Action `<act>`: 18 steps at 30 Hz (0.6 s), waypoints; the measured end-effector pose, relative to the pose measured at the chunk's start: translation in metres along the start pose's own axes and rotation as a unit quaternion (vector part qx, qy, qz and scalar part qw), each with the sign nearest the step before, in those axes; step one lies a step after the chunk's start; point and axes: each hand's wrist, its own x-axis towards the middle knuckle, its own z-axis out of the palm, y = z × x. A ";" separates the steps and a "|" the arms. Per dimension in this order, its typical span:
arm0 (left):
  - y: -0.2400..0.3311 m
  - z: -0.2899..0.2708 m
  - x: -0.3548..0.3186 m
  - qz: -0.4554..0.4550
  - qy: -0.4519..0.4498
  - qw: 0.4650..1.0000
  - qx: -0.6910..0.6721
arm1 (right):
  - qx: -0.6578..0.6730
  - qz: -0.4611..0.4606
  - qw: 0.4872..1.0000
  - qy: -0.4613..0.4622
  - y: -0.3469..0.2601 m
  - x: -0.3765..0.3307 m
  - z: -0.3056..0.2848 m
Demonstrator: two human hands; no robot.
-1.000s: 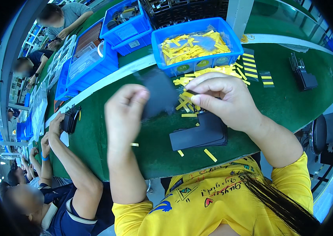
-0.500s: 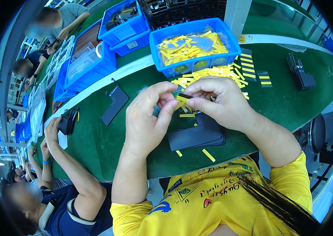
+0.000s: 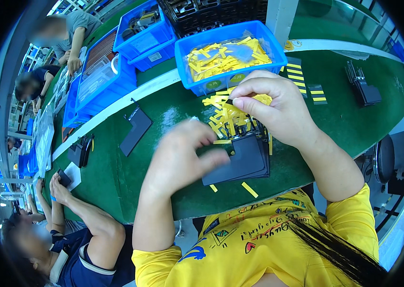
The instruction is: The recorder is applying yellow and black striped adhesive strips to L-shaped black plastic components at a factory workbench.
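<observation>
Two hands work over a green surface. Far off sits a blue bin full of yellow strips. A stack of dark flat panels lies near. The left hand presses its fingers on the stack. The right hand pinches a small dark strip above it.

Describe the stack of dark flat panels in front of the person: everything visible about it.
The stack of dark panels lies flat on the green table near its front edge, several thin, matte dark-grey rectangular sheets slightly fanned at the right side. The left hand rests its fingertips on the stack's left edge. Loose yellow strips overlap its far edge, and two lie just in front of it.
</observation>
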 end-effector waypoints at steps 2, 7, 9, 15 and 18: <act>0.012 0.005 -0.005 0.079 -0.094 0.992 0.015 | -0.001 0.000 1.000 -0.022 -0.001 0.001 -0.002; 0.015 0.003 -0.006 0.036 -0.077 0.996 0.000 | -0.010 -0.009 0.997 -0.075 -0.004 0.003 -0.005; 0.010 0.004 -0.006 0.018 -0.001 0.999 -0.031 | -0.012 -0.021 0.998 -0.064 -0.004 0.002 -0.005; 0.011 -0.006 -0.007 0.026 0.052 0.998 -0.013 | -0.028 -0.032 0.997 -0.059 -0.004 0.002 -0.007; 0.012 -0.007 -0.007 0.028 0.054 0.998 -0.035 | -0.027 -0.026 0.997 -0.069 -0.005 0.001 -0.009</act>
